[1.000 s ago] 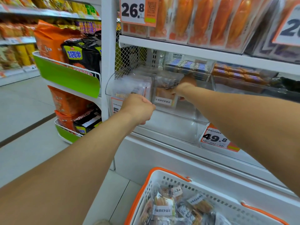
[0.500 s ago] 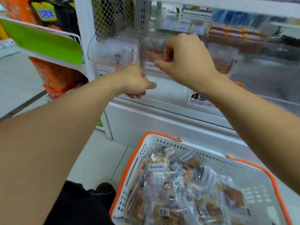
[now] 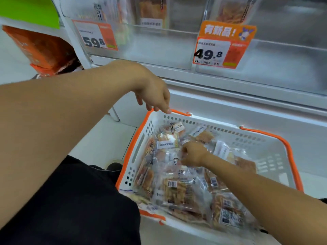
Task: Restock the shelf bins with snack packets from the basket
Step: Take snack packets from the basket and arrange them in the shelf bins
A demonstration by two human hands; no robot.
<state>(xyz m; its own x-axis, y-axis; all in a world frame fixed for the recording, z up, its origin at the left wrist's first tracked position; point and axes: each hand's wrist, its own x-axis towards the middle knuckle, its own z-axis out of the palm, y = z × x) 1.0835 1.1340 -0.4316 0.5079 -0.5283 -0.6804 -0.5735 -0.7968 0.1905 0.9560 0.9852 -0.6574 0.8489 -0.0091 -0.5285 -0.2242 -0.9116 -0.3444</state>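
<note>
Far left: orange cartons (image 3: 40,48) stacked below a green shelf panel (image 3: 30,11), rigid board, sharp-cornered.

Left hand (image 3: 155,98) hangs above the basket's far-left corner, fingers loosely curled downward, nothing held.

Clear shelf bins (image 3: 159,48) run along the far side, hard transparent plastic with smooth fronts. A few packets stand upright inside them, with much space unfilled. Price tags reading 59.8 (image 3: 95,35) and 49.8 (image 3: 221,48) are fixed to the bin fronts.

Basket (image 3: 141,147), near centre and right: white perforated plastic walls, orange rim and handles, rigid. It holds a loose heap of snack packets (image 3: 178,190).

Right hand (image 3: 192,153) is down among the packets near the middle of the heap, fingers curled into the film. Whether it has secured a packet cannot be told; the frame is blurred there.

Handling assessment: the packets are flat clear-film pouches with white labels and barcodes, the contents pale brown and crisp-looking. Judged light, glossy and likely slippery, overlapping one another. The film is soft, the contents probably brittle. Recommended hold is a pinch at the sealed edge or a flat grasp across the faces, without squeezing.
</note>
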